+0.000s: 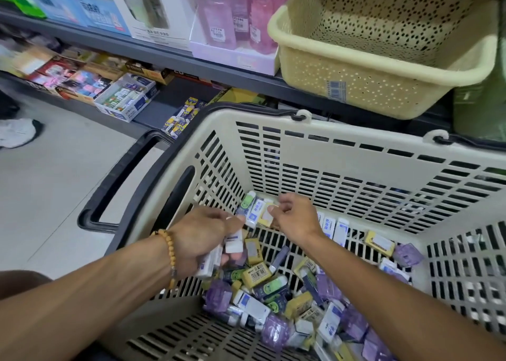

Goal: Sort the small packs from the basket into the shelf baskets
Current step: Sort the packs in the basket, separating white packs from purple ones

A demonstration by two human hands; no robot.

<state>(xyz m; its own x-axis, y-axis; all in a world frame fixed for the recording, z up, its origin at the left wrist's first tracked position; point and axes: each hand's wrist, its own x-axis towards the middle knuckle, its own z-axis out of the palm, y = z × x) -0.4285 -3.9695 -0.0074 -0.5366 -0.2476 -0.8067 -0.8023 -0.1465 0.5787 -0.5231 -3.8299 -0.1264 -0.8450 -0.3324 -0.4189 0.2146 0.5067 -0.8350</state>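
Reaching into the cream shopping basket with both arms, you are working at the heap of small packs lying on its slatted floor in the lower centre of the frame. Your left hand, the one wearing a single beaded bracelet at the wrist, is curling its fingers around a small bundle of white packs; at least two are showing below your palm, though the exact number is hidden. Your right hand is hovering just above the far corner of the heap with its fingers loosely bent and a little apart, and you are holding nothing in it that can be seen. Just between your two hands, three packs are leaning against the basket's back wall: one green and white, one blue and white, one yellow.

The heap itself is mixing several kinds: white packs with blue print, yellow boxes with barcodes, translucent purple packs and dark packs with green faces. They are overlapping too much to count by kind.

One black handle is lying folded down on the basket's left side. One pale yellow perforated basket is sitting on the grey shelf in the upper right of the frame, with nothing visible inside it. To its left, pink bottles are standing in a display tray, and boxed goods are filling the lower shelf at upper left.
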